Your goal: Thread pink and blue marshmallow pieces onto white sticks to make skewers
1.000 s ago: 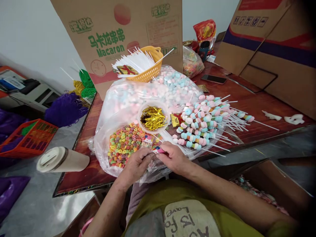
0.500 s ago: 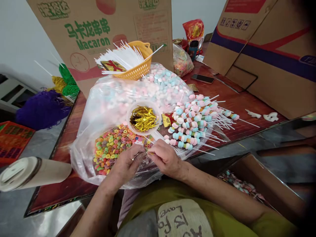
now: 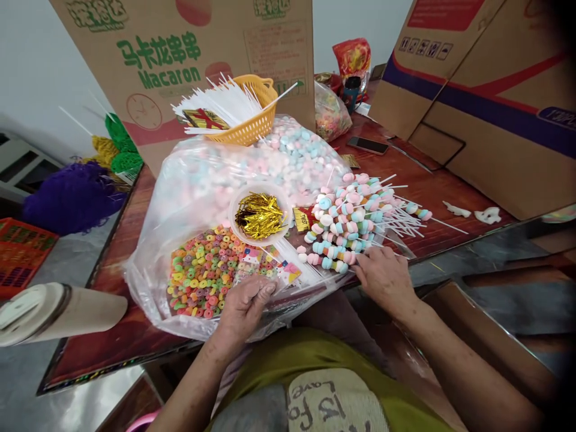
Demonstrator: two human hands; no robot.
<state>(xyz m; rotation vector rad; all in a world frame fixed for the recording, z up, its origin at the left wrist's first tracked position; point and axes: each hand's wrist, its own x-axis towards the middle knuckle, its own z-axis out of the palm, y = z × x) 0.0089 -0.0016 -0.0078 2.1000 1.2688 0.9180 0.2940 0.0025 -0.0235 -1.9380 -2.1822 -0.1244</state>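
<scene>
My left hand is closed, its thumb pressed onto the fingers, pinching a small clear plastic bag with a colourful print. To the right, my right hand has its fingers curled on the stick end of the lowest marshmallow skewer; its fingertips are partly hidden. Several more skewers of pink, white and blue marshmallows lie piled behind it. Coloured cereal rings spread beyond my left hand. A white bowl of gold twist ties stands between the rings and the skewers.
A large clear bag of marshmallows lies behind the bowl. On it sits a yellow basket of white sticks. Cartons stand at the back and right. A lidded cup is at the left edge.
My hands were together over the bag's near edge. My right hand has moved right to the skewers; my left stays near its place, with the small printed bag now showing beside it.
</scene>
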